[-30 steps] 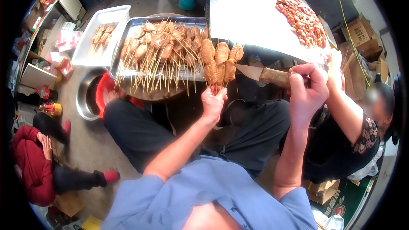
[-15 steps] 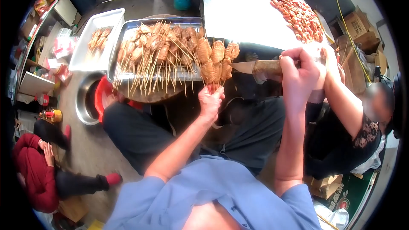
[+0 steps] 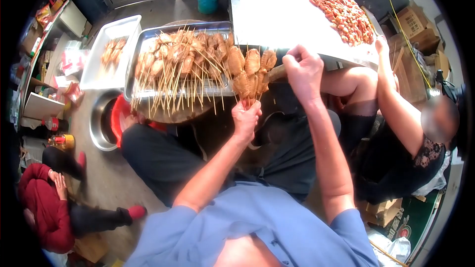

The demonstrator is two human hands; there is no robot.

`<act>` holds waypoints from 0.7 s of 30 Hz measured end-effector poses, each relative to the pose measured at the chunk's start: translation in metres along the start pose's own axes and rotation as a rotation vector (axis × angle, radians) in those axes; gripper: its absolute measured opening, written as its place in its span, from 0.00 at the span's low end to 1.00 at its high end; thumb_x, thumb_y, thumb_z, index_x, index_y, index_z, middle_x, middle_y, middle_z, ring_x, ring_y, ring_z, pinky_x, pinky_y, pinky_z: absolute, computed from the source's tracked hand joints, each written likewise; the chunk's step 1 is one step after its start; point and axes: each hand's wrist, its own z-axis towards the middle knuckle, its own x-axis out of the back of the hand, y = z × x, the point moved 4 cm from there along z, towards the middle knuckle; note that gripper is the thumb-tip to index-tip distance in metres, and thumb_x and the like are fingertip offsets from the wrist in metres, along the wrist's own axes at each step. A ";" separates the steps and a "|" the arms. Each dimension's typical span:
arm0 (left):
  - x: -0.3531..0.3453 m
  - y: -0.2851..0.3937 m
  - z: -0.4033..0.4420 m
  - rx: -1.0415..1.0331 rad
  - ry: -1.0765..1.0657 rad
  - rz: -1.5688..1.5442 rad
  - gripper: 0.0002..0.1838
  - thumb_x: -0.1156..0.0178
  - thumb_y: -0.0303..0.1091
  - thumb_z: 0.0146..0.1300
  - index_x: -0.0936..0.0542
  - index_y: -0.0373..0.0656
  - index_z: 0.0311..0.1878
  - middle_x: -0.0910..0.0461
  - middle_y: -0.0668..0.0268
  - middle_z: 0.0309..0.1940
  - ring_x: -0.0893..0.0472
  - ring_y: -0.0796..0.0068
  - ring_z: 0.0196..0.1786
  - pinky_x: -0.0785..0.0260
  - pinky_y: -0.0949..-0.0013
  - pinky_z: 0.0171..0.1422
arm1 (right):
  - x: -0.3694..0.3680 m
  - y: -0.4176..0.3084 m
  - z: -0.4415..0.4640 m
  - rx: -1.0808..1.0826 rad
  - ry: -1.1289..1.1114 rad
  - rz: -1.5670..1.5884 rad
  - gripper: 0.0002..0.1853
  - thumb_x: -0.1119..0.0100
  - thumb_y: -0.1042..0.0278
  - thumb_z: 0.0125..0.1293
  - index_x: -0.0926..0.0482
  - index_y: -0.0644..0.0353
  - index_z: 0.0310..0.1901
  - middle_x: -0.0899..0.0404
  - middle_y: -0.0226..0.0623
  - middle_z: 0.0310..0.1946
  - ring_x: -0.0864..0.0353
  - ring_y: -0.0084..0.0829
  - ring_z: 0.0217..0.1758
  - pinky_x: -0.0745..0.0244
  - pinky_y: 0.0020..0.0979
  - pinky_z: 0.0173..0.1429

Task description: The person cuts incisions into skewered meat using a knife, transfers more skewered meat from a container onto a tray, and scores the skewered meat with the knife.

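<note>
My left hand (image 3: 246, 119) is closed around the sticks of several chicken wing skewers (image 3: 252, 71), holding them upright with the browned meat at the top. To the right of them my right hand (image 3: 304, 71) forms a fist around the handle of a knife (image 3: 277, 73). Its blade is hidden at or behind the right edge of the meat. Just left of the held bunch, a metal tray (image 3: 129, 81) carries a heap of more wing skewers (image 3: 173, 59), their bare sticks hanging over the front edge.
A white bin (image 3: 94, 71) with a few skewers sits left of the tray. On the metal table (image 3: 272, 15) lie a pile of red meat pieces (image 3: 344, 15) and loose sticks. A co-worker (image 3: 396, 158) sits at right, another person (image 3: 44, 207) at left. A steel basin (image 3: 99, 136) rests on the floor.
My right hand has moved left with the knife, up close to the skewers, and the blade has gone out of sight. My left hand keeps its hold almost unmoved.
</note>
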 end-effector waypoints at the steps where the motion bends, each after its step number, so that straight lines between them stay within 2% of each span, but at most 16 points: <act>1: 0.002 0.000 0.000 0.015 0.005 0.032 0.04 0.38 0.27 0.63 0.24 0.44 0.35 0.25 0.72 0.20 0.34 0.89 0.15 0.47 0.83 0.17 | -0.004 0.000 -0.005 0.011 0.020 -0.013 0.04 0.41 0.74 0.51 0.21 0.66 0.25 0.23 0.41 0.17 0.23 0.30 0.19 0.28 0.30 0.30; 5: 0.002 -0.003 -0.002 0.054 -0.014 0.059 0.04 0.38 0.27 0.63 0.25 0.43 0.36 0.25 0.71 0.21 0.34 0.88 0.16 0.46 0.82 0.17 | -0.023 0.009 -0.024 0.080 -0.017 -0.048 0.04 0.42 0.77 0.50 0.28 0.65 0.23 0.27 0.43 0.19 0.24 0.37 0.22 0.30 0.35 0.29; 7: 0.001 -0.004 -0.004 0.031 -0.013 0.053 0.04 0.38 0.26 0.62 0.25 0.43 0.35 0.24 0.71 0.21 0.34 0.88 0.16 0.46 0.82 0.17 | -0.028 0.020 -0.031 0.083 0.021 -0.093 0.04 0.43 0.77 0.50 0.28 0.65 0.24 0.27 0.43 0.20 0.24 0.38 0.23 0.30 0.36 0.30; 11: 0.002 -0.006 -0.005 0.002 0.025 0.094 0.04 0.38 0.28 0.62 0.25 0.43 0.35 0.24 0.71 0.21 0.33 0.88 0.16 0.46 0.83 0.17 | -0.010 0.014 -0.033 0.040 -0.004 -0.002 0.04 0.42 0.78 0.51 0.27 0.65 0.24 0.26 0.41 0.19 0.25 0.32 0.21 0.29 0.31 0.29; 12: 0.001 -0.003 -0.003 -0.030 0.030 0.114 0.04 0.38 0.28 0.63 0.25 0.43 0.35 0.24 0.71 0.21 0.33 0.88 0.16 0.46 0.83 0.17 | -0.002 0.008 -0.032 0.072 0.014 -0.014 0.04 0.41 0.79 0.51 0.27 0.65 0.24 0.26 0.39 0.18 0.25 0.27 0.20 0.29 0.28 0.28; 15: 0.002 -0.009 0.000 0.002 0.056 0.110 0.04 0.38 0.28 0.63 0.24 0.43 0.35 0.24 0.72 0.21 0.33 0.88 0.16 0.45 0.83 0.18 | 0.027 -0.032 -0.029 0.046 -0.068 -0.017 0.02 0.43 0.80 0.50 0.26 0.67 0.26 0.26 0.37 0.19 0.27 0.23 0.20 0.30 0.26 0.28; 17: -0.002 -0.006 -0.003 -0.020 0.048 0.101 0.04 0.38 0.28 0.63 0.24 0.43 0.35 0.24 0.72 0.21 0.33 0.88 0.16 0.45 0.83 0.18 | 0.040 -0.048 -0.031 -0.056 -0.135 0.009 0.02 0.43 0.80 0.50 0.25 0.67 0.26 0.25 0.37 0.19 0.27 0.22 0.21 0.30 0.25 0.28; 19: -0.006 -0.001 -0.005 -0.039 0.034 0.096 0.04 0.38 0.28 0.63 0.24 0.44 0.35 0.24 0.72 0.20 0.33 0.88 0.16 0.45 0.83 0.18 | 0.037 -0.046 -0.032 -0.035 -0.133 -0.021 0.03 0.42 0.79 0.50 0.27 0.67 0.25 0.27 0.38 0.19 0.27 0.24 0.21 0.31 0.26 0.28; 21: -0.009 0.002 -0.005 -0.024 0.013 0.071 0.04 0.38 0.28 0.62 0.24 0.44 0.35 0.25 0.72 0.20 0.33 0.88 0.16 0.45 0.82 0.17 | 0.017 -0.025 -0.035 0.103 -0.047 -0.085 0.04 0.42 0.79 0.49 0.28 0.66 0.25 0.28 0.41 0.18 0.27 0.29 0.20 0.31 0.29 0.28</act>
